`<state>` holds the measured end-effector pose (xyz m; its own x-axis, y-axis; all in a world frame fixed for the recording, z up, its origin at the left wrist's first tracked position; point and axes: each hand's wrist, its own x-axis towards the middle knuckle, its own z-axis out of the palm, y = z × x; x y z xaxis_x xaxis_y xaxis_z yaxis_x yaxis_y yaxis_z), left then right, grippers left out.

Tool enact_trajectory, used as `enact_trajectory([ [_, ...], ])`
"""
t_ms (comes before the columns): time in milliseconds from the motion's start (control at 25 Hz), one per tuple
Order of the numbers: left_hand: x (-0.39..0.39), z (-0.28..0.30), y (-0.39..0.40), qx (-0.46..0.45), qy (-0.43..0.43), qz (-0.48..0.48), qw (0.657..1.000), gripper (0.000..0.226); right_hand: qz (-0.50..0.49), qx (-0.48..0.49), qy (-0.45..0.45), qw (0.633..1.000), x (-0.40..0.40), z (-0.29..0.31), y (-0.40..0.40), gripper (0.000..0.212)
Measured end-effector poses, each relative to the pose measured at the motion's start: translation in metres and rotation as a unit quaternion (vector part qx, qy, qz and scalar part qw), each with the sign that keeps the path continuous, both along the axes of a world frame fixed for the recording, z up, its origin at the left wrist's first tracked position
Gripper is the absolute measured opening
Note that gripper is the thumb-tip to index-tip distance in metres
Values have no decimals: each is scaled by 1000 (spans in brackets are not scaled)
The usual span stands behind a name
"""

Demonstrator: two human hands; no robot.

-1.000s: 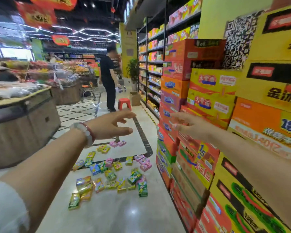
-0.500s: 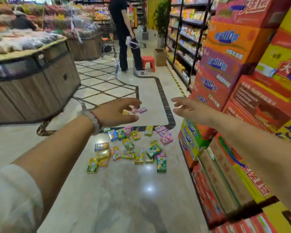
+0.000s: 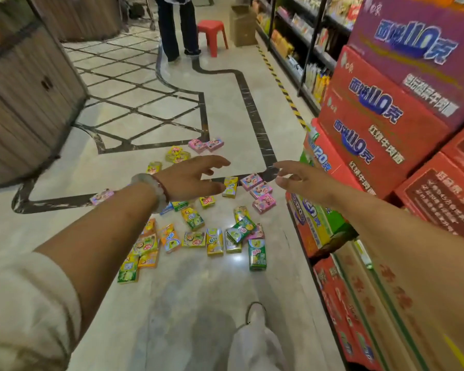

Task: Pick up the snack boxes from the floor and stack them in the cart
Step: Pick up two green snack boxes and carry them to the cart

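while hands (image 3: 190,178) hover, snack boxes (image 3: 214,241) below (scattered)

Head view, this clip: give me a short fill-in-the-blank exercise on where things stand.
1. The snack boxes lie scattered on the ____.
2. The left hand and right hand each hold ____.
3. The plastic stool up the aisle is ____ in colour.
4. The stacked cartons stand on the person's ____ side.

Missing words: floor; nothing; red; right
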<state>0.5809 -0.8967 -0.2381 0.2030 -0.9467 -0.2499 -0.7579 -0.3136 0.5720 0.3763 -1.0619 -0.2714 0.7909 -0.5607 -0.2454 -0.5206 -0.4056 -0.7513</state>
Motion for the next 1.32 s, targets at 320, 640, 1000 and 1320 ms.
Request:
enact_trajectory([
  [320,74,-170,-130,18,102,61,993,53,-36,53,47,997,88,-172,-123,43],
  [640,125,-464,-203,57,93,62,992,49,-110,64,72,989,123,-465,-171,42],
  [1000,136,-738,-262,51,82,65,993,62,-178,35,6,983,135,-703,-193,37],
  [1320,116,-803,-266,97,49,108,988,74,-253,125,271,920,84,-795,-154,90],
])
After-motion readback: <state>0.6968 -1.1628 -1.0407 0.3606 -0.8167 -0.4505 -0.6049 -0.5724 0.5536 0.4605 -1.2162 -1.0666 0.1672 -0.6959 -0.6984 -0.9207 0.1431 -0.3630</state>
